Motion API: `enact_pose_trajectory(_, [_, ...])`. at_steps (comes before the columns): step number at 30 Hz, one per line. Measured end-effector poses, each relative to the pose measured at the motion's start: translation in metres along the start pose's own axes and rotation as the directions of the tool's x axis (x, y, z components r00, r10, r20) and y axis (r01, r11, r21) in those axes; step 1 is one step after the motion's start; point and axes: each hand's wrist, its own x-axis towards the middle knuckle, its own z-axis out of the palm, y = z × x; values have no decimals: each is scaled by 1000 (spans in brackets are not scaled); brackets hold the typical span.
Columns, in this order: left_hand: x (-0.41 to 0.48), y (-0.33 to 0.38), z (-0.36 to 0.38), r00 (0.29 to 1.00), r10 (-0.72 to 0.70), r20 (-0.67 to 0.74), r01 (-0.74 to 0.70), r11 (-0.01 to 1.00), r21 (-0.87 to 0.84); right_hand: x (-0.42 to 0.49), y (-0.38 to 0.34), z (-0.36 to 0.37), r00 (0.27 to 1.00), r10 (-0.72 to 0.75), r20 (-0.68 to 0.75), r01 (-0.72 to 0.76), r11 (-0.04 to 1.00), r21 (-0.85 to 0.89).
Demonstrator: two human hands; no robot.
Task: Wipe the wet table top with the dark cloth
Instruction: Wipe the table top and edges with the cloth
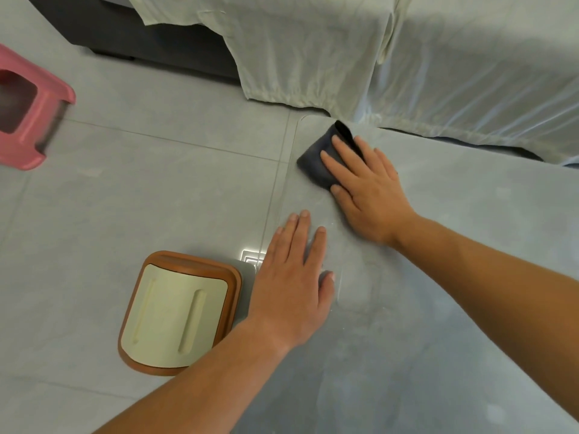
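Observation:
A clear glass table top (438, 277) fills the right half of the view, with faint streaks and smears on it and the floor tiles showing through. Near its far left corner lies a folded dark cloth (316, 158). My right hand (366, 189) presses flat on the cloth, fingers spread over its near half, one fold sticking up at the far end. My left hand (294, 283) rests palm down on the table's left edge, fingers apart, holding nothing.
A brown and cream stool (178, 311) stands on the tiled floor just left of the table edge. A pink plastic stool (28, 120) is at the far left. A pale sheet (407, 57) drapes over dark furniture behind the table.

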Motion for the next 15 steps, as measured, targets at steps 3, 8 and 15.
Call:
enact_pose_trajectory(3, [0, 1, 2, 1000, 0, 4, 0, 1000, 13, -10, 28, -9, 989, -134, 67, 137, 990, -43])
enact_pose_trajectory(8, [-2, 2, 3, 1000, 7, 13, -8, 999, 38, -7, 22, -6, 983, 174, -52, -173, 984, 38])
enact_pose_trajectory(15, [-31, 12, 7, 999, 48, 10, -48, 999, 9, -35, 33, -9, 994, -104, 29, 105, 994, -17])
